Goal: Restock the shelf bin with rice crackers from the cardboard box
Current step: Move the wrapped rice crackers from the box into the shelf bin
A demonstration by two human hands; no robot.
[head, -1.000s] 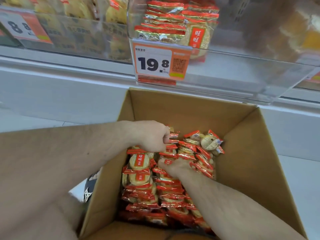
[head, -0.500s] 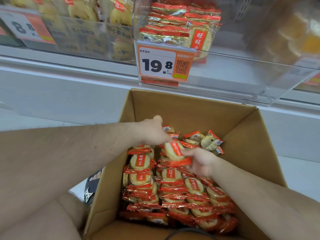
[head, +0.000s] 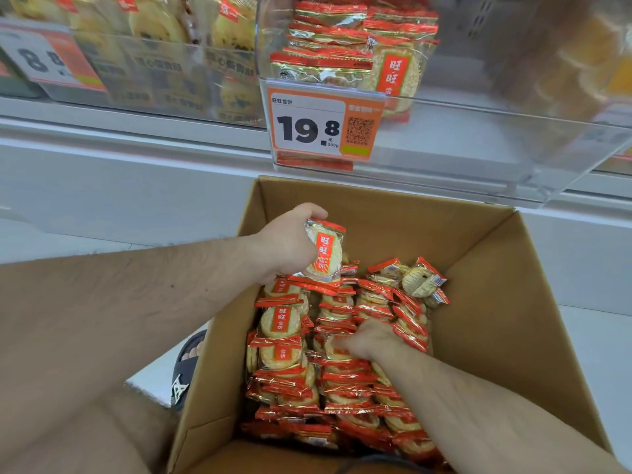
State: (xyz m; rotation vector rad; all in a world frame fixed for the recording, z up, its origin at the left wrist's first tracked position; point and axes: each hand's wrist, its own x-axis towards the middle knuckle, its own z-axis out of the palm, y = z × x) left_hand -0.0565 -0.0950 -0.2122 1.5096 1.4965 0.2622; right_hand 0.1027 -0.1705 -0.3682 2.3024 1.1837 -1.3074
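The open cardboard box (head: 506,302) stands on the floor below the clear shelf bin (head: 478,145), which holds a small stack of rice cracker packets (head: 345,49) behind a 19.8 price tag (head: 321,126). Rows of packets (head: 345,371) fill the box, and the left hand (head: 287,244) curls around one packet (head: 325,251), held upright above them near the far wall. The right hand (head: 369,340) reaches down among the rows, fingertips buried, so its grip cannot be told.

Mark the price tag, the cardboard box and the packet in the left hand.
price tag (head: 309,126): head view, printed digits.
cardboard box (head: 506,302): head view, right inner wall.
rice cracker packet (head: 325,251): head view, red label.
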